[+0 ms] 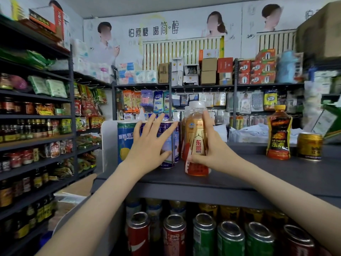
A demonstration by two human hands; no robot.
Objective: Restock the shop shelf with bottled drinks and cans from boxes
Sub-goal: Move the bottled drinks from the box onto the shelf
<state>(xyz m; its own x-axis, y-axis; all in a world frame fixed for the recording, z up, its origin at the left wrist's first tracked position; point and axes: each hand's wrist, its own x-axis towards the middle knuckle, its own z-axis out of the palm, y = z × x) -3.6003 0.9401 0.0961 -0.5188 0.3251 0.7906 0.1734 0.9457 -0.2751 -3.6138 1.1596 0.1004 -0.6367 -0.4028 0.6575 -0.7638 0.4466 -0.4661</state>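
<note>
Shelf top [249, 172]: matt, smooth. Bottle [195, 133]: clear glossy plastic, film label. Purple can [167, 161] at its 9 o'clock, gold can [310, 145] at 3: glossy metal. Lower cans [174, 235] at 6: bare metal lids. Boxes [208, 71] at 12: matt cardboard.

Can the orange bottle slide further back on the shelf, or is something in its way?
Probably blocked. The right hand grips the orange bottle, and another bottle stands close behind it, peeking out at its left. The left hand touches purple cans on that side. To its right the shelf is bare.
</note>
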